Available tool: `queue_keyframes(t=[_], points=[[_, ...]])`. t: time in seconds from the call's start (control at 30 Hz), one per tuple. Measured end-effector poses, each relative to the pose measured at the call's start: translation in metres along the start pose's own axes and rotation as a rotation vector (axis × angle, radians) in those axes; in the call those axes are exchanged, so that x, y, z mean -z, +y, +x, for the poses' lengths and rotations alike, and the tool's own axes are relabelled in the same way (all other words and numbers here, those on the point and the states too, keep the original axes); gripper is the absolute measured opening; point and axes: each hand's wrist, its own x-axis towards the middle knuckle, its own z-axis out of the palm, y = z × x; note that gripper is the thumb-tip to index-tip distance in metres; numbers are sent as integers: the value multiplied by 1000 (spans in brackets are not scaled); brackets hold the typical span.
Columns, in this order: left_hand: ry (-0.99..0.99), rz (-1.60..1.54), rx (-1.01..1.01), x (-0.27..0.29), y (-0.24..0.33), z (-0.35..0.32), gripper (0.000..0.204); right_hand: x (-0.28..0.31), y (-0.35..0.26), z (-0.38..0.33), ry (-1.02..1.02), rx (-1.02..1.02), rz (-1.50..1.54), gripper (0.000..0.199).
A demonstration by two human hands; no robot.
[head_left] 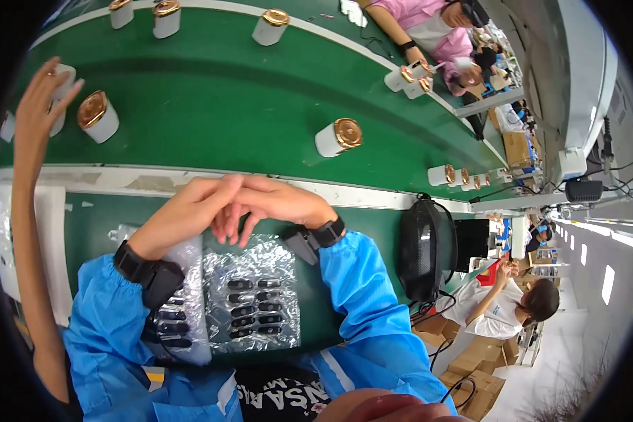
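My left hand [190, 211] and my right hand [285, 202] meet over the edge of the green conveyor, their fingers loosely crossed and overlapping. No object shows in either hand. The right hand's fingers hang down, apart, while the left's reach across toward it. Each wrist wears a black strap. Just below them, on the green worktop, lies a clear plastic bag [253, 292] with rows of small dark oblong parts. Another clear bag [193, 320] of similar parts sits beside it, partly covered by my left forearm.
White canisters with gold lids, such as one canister [340, 137], stand along the green conveyor belt [211, 91]. At far left, a co-worker's hand [39, 105] touches a canister. A black mesh-sided device [425, 250] stands right of my arm. Across the belt, a person in pink [446, 35] handles canisters.
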Motion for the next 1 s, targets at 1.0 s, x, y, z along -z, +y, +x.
queue_keyframes(t=[1.0], points=[[23, -139, -239, 9, -20, 5, 44, -20, -14, -3, 289, 42, -65, 46]])
